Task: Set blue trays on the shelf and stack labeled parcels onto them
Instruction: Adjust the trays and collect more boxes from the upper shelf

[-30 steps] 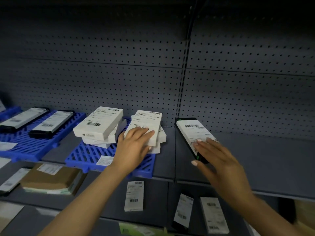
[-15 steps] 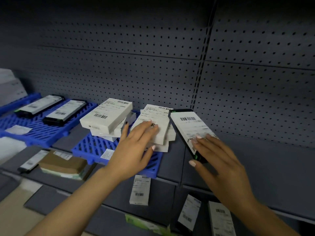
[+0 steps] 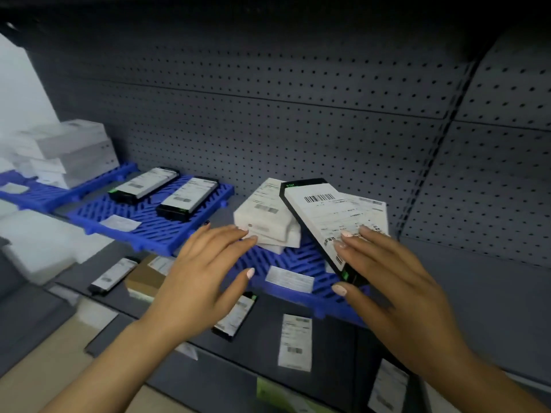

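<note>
My right hand point(image 3: 396, 290) grips a long black parcel with a white barcode label point(image 3: 322, 222), held tilted above the near blue tray point(image 3: 295, 260) and over the white parcel stacks. My left hand point(image 3: 205, 269) hovers flat with fingers spread, its fingertips near the left stack of white parcels point(image 3: 265, 219). A second white stack point(image 3: 372, 210) shows behind the black parcel. Two black labeled parcels point(image 3: 167, 192) lie on the middle blue tray point(image 3: 137, 222). A third blue tray point(image 3: 38, 192) at far left carries white boxes.
The grey pegboard back wall point(image 3: 298, 120) rises behind the shelf. Bare grey shelf point(image 3: 477, 281) extends to the right. On the lower shelf lie a brown parcel point(image 3: 146, 275), slim black parcels point(image 3: 114, 274) and white labeled parcels point(image 3: 295, 341).
My right hand has carried the black parcel leftwards over the near tray's stacks. My left hand has come off the white stack and drawn back. The view has swung left.
</note>
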